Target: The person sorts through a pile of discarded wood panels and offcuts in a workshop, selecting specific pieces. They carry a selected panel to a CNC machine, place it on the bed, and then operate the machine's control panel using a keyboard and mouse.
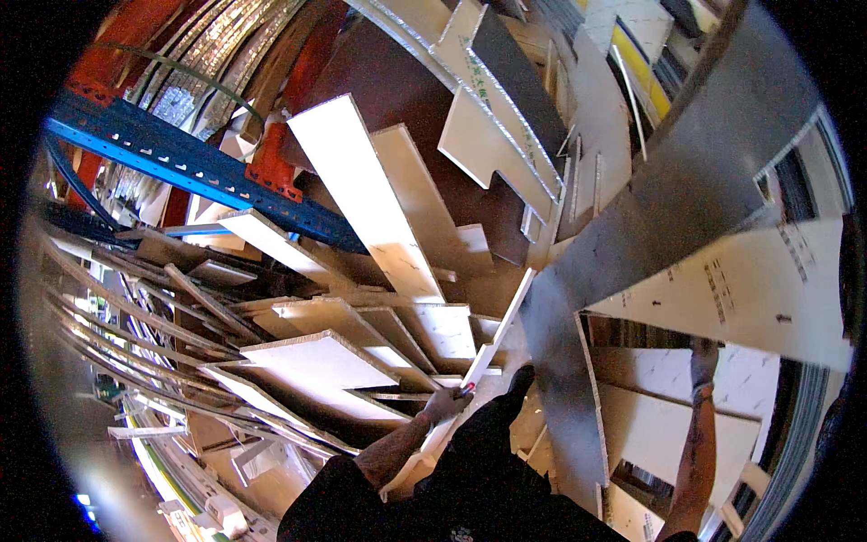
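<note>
1. The left hand (449,400) is clenched around the lower part of a narrow white panel strip (499,330), which rises slantwise from the hand toward the upper right and leans among the offcuts

2. The right hand (703,359) reaches up at the right side of the view and presses against the lower edge of a large white panel (750,285); whether its fingers are closed on that edge or merely flat against it I cannot tell

3. Between the two arms stands a big grey sheet (632,235), L-shaped in this view, its honeycomb edge showing along the right side of its lower leg

4. The strip looks stiff and fairly light: long, thin, a cored board with a hard white face. It should not sag, but its length will make the far end swing, so a grip nearer its middle seems steadier than one at the very bottom

5. The faces look smooth and likely slippery, and the cut edges look sharp; holding across the narrow edges with the fingers wrapped round seems safest

6. Corners and cores of such board probably dent easily if knocked against the neighbouring white offcuts (316,361) piled to the left, under the blue rack beam (181,163)

7. The large white panel appears heavier and awkward for one hand alone
</note>
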`<state>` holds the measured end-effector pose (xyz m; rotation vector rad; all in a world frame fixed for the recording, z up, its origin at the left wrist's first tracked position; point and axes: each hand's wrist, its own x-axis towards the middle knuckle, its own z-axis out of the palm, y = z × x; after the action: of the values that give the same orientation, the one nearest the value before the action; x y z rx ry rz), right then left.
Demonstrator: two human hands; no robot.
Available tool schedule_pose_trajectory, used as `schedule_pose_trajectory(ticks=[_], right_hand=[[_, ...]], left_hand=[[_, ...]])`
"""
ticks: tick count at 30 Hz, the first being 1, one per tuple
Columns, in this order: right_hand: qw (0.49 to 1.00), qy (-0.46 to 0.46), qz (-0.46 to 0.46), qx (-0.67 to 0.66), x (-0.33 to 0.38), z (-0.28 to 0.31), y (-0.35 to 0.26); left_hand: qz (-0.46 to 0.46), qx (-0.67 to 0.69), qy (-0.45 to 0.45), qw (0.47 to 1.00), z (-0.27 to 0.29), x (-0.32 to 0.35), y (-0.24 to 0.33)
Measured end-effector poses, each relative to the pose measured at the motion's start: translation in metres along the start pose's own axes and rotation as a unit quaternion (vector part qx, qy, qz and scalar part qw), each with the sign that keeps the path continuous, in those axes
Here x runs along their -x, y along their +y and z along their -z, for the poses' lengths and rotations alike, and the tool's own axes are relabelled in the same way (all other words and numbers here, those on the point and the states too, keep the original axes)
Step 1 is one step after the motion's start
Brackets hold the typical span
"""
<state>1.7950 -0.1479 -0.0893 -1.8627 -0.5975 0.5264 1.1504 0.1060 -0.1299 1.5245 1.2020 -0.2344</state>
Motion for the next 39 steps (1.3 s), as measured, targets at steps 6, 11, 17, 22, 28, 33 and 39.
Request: schedule_pose_trajectory(ticks=[6,11,17,22,28,33,39], right_hand=[[0.979,0.156,-0.124,-0.035,0.227,0.012,0.060],[0.949,0.198,-0.234,-0.074,0.418,0.013,0.081],[0.860,0.350,-0.349,-0.128,0.648,-0.002,0.141],[0.858,0.405,-0.303,-0.083,0.777,-0.018,0.126],[0.713,0.542,-0.384,-0.227,0.840,-0.063,0.019],[0.720,0.473,-0.444,-0.246,0.924,-0.088,0.061],[0.723,0.324,-0.598,-0.122,0.893,-0.127,-0.034]], left_hand=[[0.008,0.009,-0.046,0.999,0.006,0.024,-0.025],[-0.002,-0.066,-0.041,0.997,0.011,0.107,-0.089],[0.098,-0.151,-0.069,0.981,0.041,0.185,-0.186],[0.177,-0.140,-0.106,0.969,0.061,0.221,-0.248],[0.038,-0.179,-0.146,0.972,0.046,0.185,-0.186],[-0.035,-0.172,-0.140,0.974,0.004,0.127,-0.082],[-0.148,-0.166,-0.159,0.962,-0.063,0.111,0.029]])
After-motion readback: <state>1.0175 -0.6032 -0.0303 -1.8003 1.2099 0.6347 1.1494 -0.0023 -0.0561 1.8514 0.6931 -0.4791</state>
